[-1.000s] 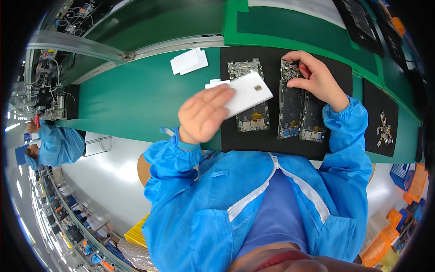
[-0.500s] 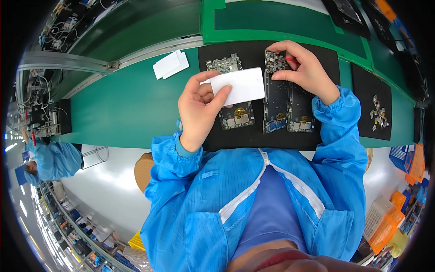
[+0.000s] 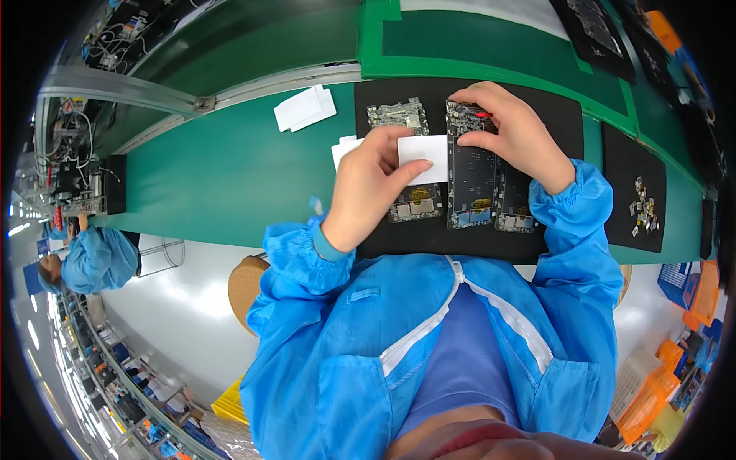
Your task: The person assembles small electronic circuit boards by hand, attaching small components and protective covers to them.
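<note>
A: What lies furthest left on the green tabletop (image 3: 230, 169)?

B: Some loose white cards (image 3: 305, 109), overlapping, upper left of the centre. Then comes the left hand (image 3: 366, 182), thumb and fingers pinching a white card (image 3: 425, 149) near the middle of the frame.

A: How would that card handle?

B: Light, probably stiff like plastic, with a smooth face that might slip. A hold on its left end, as the person has it, should leave the right edge free. That edge meets the middle board (image 3: 472, 178); whether it goes underneath cannot be told.

A: And what is partly behind the card?

B: The left board (image 3: 414, 208), on the black mat (image 3: 406, 241).

A: The middle board, right of centre?

B: Thin and fragile, one would judge, with tiny parts crowding its top end. The long edges seem the safer hold. The right hand (image 3: 517, 138) has thumb and fingers spread about that top end; whether they pinch or merely steady it, one cannot tell.

A: Further right?

B: The right board (image 3: 512, 201), then small loose parts (image 3: 645, 208) at far right.
</note>
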Demonstrator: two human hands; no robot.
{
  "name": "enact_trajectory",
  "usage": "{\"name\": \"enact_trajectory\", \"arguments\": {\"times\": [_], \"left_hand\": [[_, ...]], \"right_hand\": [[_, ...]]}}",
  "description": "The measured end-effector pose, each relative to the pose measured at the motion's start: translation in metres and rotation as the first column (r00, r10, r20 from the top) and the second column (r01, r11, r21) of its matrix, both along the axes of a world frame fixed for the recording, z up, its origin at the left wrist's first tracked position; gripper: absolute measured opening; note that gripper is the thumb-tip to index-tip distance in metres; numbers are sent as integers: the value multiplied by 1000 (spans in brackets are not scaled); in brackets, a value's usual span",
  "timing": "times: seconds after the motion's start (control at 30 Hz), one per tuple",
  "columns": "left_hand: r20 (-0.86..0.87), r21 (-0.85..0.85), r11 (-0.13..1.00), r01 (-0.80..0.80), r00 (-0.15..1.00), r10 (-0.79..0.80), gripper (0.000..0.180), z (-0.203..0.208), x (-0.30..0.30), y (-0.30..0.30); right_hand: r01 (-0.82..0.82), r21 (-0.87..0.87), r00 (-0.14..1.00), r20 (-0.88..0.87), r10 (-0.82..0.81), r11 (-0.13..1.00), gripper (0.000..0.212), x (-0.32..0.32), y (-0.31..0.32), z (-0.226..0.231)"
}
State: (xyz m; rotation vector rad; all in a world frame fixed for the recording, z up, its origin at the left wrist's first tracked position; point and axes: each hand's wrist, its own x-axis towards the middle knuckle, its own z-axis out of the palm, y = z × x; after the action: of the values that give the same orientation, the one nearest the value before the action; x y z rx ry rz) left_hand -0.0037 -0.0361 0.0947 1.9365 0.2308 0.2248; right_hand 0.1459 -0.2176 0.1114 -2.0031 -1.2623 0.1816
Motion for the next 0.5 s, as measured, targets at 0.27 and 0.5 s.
{"name": "enact_trajectory", "arguments": {"times": [0.27,0.5], "left_hand": [[198,632,491,-599,737,646,61,-102,29,173],[179,420,667,-616,776,605,62,-122,25,197]], "right_hand": [[233,-69,942,265,-207,970,59,0,-16,-7],[292,-190,956,32,-292,937,47,5,-87,-7]]}}
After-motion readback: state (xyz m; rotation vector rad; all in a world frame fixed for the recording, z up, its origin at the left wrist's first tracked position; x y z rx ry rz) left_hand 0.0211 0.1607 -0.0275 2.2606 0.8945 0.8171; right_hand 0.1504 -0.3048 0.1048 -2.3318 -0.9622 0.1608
